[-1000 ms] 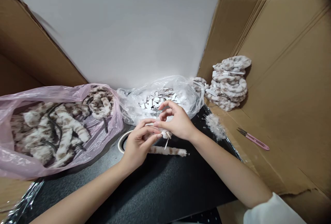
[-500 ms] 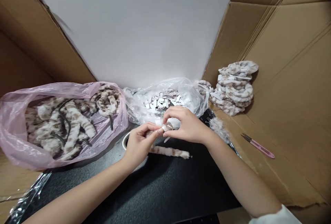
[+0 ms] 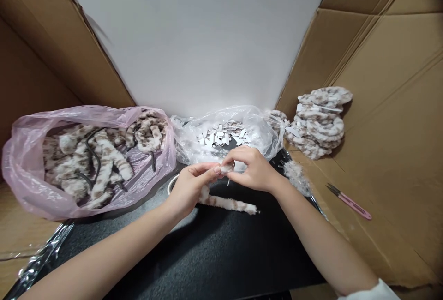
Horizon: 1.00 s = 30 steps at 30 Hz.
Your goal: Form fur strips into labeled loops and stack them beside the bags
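My left hand pinches a furry white-and-brown strip, whose loose end lies out to the right below the fingers with a dark tip. Thumb and fingers of my right hand close on another part of the same furry strip, just beside the left fingertips. A thin white piece pokes out beneath the right fingers; its full shape is hidden. Partly covered by my left hand is a white ring-shaped roll on the dark table.
A pink plastic bag of furry strips with black cords lies left. Behind my hands, a clear bag holds white tags. At right are stacked furry loops, fluffy scraps and pink-handled snips. Cardboard walls flank both sides.
The whole view has shifted slightly, so things sit a little further right. My hands stay together on the furry strip, and the right fingers have turned a little.
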{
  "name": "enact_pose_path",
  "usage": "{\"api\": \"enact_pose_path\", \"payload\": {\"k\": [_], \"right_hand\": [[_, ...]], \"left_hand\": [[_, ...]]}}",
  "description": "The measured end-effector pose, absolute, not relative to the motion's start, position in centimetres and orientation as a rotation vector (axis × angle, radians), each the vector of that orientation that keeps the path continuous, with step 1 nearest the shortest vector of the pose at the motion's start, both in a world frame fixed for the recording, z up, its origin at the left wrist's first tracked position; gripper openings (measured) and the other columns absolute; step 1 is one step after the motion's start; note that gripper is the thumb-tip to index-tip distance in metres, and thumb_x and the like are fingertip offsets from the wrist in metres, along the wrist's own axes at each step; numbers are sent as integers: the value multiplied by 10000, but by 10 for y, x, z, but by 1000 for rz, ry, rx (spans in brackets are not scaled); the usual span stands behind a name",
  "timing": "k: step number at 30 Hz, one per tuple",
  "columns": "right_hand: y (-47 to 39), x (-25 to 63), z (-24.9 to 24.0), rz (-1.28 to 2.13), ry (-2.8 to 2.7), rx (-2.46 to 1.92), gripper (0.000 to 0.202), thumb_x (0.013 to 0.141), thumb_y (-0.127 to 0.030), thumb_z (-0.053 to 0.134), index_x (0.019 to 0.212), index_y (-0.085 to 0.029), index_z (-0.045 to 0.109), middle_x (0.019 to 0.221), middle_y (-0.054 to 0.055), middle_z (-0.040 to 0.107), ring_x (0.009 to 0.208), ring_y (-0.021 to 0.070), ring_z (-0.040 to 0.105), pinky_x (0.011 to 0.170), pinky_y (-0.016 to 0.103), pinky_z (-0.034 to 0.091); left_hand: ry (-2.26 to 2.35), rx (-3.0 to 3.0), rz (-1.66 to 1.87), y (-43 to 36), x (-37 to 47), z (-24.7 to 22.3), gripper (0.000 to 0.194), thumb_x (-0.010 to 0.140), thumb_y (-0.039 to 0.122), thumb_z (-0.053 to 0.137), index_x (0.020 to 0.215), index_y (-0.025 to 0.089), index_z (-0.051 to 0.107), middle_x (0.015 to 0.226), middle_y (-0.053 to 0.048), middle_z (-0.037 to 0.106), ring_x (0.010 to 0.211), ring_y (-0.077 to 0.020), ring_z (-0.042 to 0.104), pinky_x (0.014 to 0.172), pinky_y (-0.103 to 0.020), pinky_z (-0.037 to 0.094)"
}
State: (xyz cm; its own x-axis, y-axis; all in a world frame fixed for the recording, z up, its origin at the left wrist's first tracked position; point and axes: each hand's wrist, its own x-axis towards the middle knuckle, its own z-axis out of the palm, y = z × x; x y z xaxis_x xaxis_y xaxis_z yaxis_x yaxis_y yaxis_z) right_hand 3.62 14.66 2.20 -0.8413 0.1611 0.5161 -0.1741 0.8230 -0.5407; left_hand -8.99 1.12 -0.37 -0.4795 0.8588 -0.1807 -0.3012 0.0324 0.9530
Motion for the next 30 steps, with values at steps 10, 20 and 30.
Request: {"api": "enact_pose_path", "payload": {"k": [10, 20, 30], "right_hand": [[148, 36, 19, 685, -2376, 201, 149, 753, -53, 574, 764, -192, 625, 751, 10, 701, 745, 156, 648, 785, 324, 445], [147, 33, 14, 823, -2326, 199, 194, 698, 1, 577, 750, -172, 649, 747, 27, 714, 733, 160, 657, 787, 318, 491], [145, 36, 21, 1006, -2278, 87, 174, 675, -25, 615, 721, -175, 691, 712, 17, 695, 669, 135, 632, 664, 257, 500]], "left_hand": [[1135, 206, 1276, 16, -106, 9, 334, 869, 308, 490, 790, 91, 731, 691, -96, 714, 560, -137, 624, 574, -204, 508], [1246, 419, 1455, 15, -108, 1, 165, 654, 233, 780, 782, 129, 766, 710, -59, 733, 668, -146, 674, 654, -204, 528], [1496, 499, 1742, 12, -98, -7, 335, 478, 287, 900, 761, 152, 781, 770, -69, 754, 690, -170, 674, 624, -243, 531]]}}
